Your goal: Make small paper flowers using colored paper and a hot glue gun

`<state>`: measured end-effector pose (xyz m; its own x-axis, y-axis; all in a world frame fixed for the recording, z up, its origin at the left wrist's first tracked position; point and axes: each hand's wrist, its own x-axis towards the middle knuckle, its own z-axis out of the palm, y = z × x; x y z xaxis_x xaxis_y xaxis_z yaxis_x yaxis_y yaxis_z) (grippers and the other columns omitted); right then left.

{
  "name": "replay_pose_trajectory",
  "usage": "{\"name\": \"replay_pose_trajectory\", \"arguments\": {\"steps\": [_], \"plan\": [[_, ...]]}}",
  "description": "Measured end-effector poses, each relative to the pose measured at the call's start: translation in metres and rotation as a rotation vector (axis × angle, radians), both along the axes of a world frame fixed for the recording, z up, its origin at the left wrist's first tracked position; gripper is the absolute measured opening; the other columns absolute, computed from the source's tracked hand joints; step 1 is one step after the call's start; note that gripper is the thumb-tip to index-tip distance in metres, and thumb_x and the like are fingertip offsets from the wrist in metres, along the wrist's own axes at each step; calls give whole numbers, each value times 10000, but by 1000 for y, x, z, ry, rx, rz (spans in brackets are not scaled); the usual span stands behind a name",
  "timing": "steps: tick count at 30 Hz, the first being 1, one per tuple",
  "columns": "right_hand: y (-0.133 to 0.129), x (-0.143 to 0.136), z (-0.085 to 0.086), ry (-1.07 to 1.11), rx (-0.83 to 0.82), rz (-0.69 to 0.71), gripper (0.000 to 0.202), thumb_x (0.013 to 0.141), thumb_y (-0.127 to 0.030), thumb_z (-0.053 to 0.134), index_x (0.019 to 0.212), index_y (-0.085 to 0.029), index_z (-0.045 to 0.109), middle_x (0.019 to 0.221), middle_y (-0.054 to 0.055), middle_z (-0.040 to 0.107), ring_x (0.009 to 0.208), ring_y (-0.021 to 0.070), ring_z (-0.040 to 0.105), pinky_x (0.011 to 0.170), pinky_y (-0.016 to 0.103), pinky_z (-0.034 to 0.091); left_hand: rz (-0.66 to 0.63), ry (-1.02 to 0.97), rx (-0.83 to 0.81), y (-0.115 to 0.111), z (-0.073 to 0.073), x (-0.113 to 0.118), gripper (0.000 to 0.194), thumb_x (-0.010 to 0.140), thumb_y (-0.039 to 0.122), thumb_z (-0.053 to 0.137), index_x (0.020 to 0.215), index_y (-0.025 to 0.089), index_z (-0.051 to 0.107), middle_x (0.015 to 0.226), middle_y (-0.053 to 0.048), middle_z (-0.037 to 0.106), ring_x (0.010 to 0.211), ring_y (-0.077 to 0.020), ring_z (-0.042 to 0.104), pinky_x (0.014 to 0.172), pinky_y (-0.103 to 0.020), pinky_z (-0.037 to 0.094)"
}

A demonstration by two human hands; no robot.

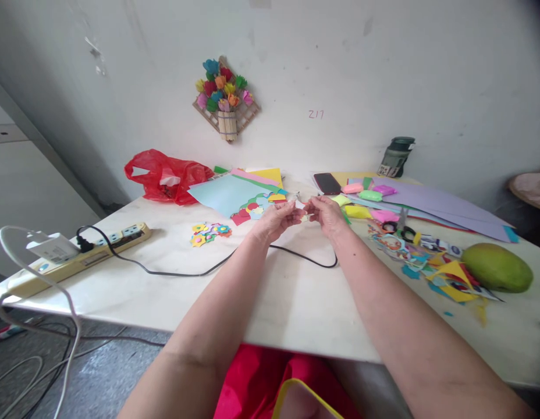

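Beyond the black cable, I hold a small white piece between left hand and right hand, fingers of both curled nearly closed.

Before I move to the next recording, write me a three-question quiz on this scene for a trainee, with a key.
1. Are the left hand and right hand close together or far apart?
2. True or false: the scissors lie inside the red bag.
3. Which of these lies right beside the green fruit?
a) the phone
b) the paper scraps
c) the power strip

Key:
1. Close together, at a small pale piece.
2. False: the scissors lie on the right side of the table.
3. b
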<state>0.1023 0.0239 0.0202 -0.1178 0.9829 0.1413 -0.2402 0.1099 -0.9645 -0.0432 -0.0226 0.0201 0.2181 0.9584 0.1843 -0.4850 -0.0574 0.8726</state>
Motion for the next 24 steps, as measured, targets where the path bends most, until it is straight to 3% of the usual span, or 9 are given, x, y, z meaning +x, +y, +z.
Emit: {"name": "replay_pose_trajectory", "arguments": {"steps": [5, 9, 12, 17, 20, 24], "plan": [[1, 3, 1, -14, 29, -36, 231, 700, -352, 539, 575, -177, 455, 495, -11, 548, 419, 91, 507, 379, 196, 349, -130, 102, 5, -2, -1, 0, 364, 607, 468, 719, 608, 131, 582, 550, -17, 575, 496, -88, 506, 562, -252, 417], [0, 2, 0, -91, 70, -37, 276, 683, -402, 563, 559, -180, 456, 472, -24, 522, 396, 79, 467, 382, 200, 346, -133, 214, 23, -5, 0, 1, 439, 637, 546, 655, 519, 149, 508, 473, -18, 522, 459, -99, 483, 521, -261, 392], [3, 1, -4, -160, 116, -48, 265, 674, -408, 578, 585, -170, 502, 512, -14, 552, 437, 81, 490, 392, 192, 340, -75, 276, 27, -6, 1, 0, 508, 692, 578, 581, 442, 178, 390, 421, -20, 467, 425, -101, 443, 480, -265, 359], [15, 5, -10, -390, 169, -216, 163, 722, -312, 542, 772, -169, 601, 641, 13, 643, 542, 115, 559, 499, 222, 411, 103, 194, -18, -5, 4, -9, 527, 692, 586, 577, 467, 187, 316, 441, 8, 420, 411, -78, 394, 443, -241, 354], [15, 8, -9, -679, 235, -317, 216, 746, -243, 520, 912, -192, 648, 784, 32, 691, 698, 146, 611, 640, 263, 445, 307, 128, -27, -3, 5, -16, 426, 656, 527, 650, 593, 169, 427, 560, 13, 504, 444, -65, 438, 448, -216, 378], [8, 8, -5, -1073, 310, -374, 236, 759, -270, 535, 939, -250, 685, 911, 22, 699, 842, 183, 616, 703, 280, 427, 360, 175, -13, 2, 0, -20, 375, 556, 389, 761, 669, 154, 492, 624, 29, 539, 482, -52, 476, 493, -204, 423]]}}
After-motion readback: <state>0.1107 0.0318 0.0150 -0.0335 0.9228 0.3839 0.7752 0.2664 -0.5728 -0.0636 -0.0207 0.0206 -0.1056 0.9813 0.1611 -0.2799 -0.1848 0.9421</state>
